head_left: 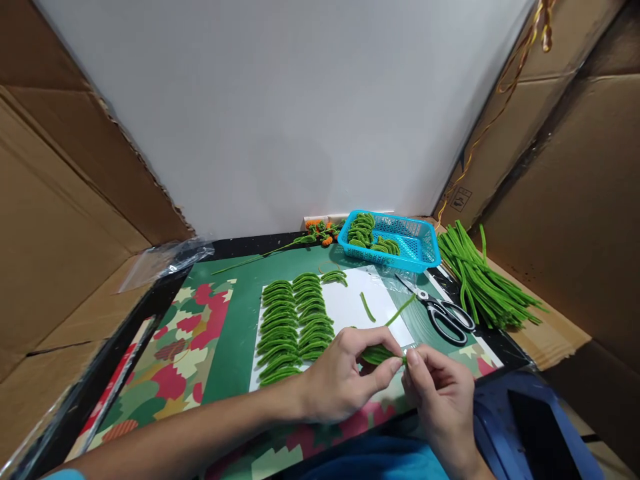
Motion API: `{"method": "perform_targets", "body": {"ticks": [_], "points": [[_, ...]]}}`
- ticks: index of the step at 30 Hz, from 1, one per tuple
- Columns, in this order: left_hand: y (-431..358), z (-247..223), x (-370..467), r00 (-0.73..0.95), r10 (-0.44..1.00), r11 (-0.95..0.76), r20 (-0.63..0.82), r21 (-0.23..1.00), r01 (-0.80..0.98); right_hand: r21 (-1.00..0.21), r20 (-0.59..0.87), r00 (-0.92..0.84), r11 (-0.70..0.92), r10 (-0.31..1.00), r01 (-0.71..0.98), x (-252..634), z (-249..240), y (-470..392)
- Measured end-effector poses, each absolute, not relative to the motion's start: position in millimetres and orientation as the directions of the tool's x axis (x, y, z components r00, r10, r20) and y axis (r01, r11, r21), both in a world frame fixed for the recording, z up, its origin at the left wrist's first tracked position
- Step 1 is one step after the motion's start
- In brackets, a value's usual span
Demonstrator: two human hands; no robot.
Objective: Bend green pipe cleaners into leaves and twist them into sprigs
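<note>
Stem (381, 353) pinched between my left hand (340, 380) and right hand (440, 387), fingertips clamped at its right end; best bent slowly, near the leaves (295, 320).

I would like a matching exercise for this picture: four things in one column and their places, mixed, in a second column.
Things:
1. scissors
2. basket
3. straight green stems
4. bent green piece

Places:
A. on the cardboard at the far right
B. between the left hand and the right hand
C. at the back of the mat, holding curved green pieces
D. on the mat, in front of the basket

Pairs: 1-D, 2-C, 3-A, 4-B
</note>
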State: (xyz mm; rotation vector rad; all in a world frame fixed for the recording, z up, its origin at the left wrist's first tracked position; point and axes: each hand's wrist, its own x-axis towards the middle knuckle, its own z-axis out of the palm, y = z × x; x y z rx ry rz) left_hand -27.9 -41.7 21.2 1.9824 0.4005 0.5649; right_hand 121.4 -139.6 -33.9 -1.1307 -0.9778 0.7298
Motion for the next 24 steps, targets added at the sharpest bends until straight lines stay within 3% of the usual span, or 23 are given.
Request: {"method": "perform_targets", "body": {"ticks": [2, 5, 8, 10, 12, 13, 15, 17, 18, 19, 21, 24], "points": [[-35, 20, -29, 0.849, 0.324, -0.699, 0.417, 0.71, -0.082, -0.954, 0.182, 0.376, 0.255, 0.909, -0.156, 120, -36, -139], [-24, 23, -30, 0.817, -0.048, -0.945, 0.575, 0.237, -0.223, -0.89, 0.107, 0.301, 0.226, 0.948, -0.395, 116, -35, -136], [-14, 32, -32, 0.787, -0.285, -0.958, 0.547, -0.154, -0.24, -0.811, 0.061, 0.202, 0.166, 0.978, -0.561, 111, -28, -133], [-12, 38, -33, 0.783, -0.336, -0.94, 0.523, -0.237, -0.245, -0.805, 0.058, 0.153, 0.137, 0.987, -0.577, 110, -25, -131], [-14, 41, -34, 0.787, -0.279, -0.96, 0.551, -0.147, -0.237, -0.868, 0.126, 0.19, 0.201, 0.974, -0.455, 114, -25, -132], [-16, 42, -34, 0.795, -0.2, -0.974, 0.573, -0.026, -0.226, -0.905, 0.191, 0.231, 0.262, 0.954, -0.336, 117, -25, -132], [-23, 44, -34, 0.84, 0.086, -0.918, 0.535, 0.37, -0.141, -0.919, 0.371, 0.29, 0.394, 0.882, -0.024, 125, -24, -133], [-29, 47, -32, 0.887, 0.378, -0.606, 0.264, 0.796, 0.021, -0.816, 0.571, 0.238, 0.513, 0.785, 0.265, 135, -21, -134], [-31, 49, -31, 0.901, 0.425, -0.381, 0.085, 0.92, 0.092, -0.732, 0.658, 0.172, 0.568, 0.733, 0.375, 139, -19, -133], [-31, 50, -30, 0.905, 0.42, -0.157, -0.065, 0.977, 0.142, -0.637, 0.727, 0.096, 0.616, 0.68, 0.463, 142, -17, -133], [-31, 50, -27, 0.911, 0.346, 0.139, -0.226, 0.972, 0.189, -0.469, 0.808, -0.026, 0.67, 0.589, 0.575, 147, -14, -131], [-29, 47, -25, 0.924, 0.274, 0.296, -0.268, 0.937, 0.184, -0.381, 0.837, -0.086, 0.688, 0.541, 0.618, 150, -11, -129]]}}
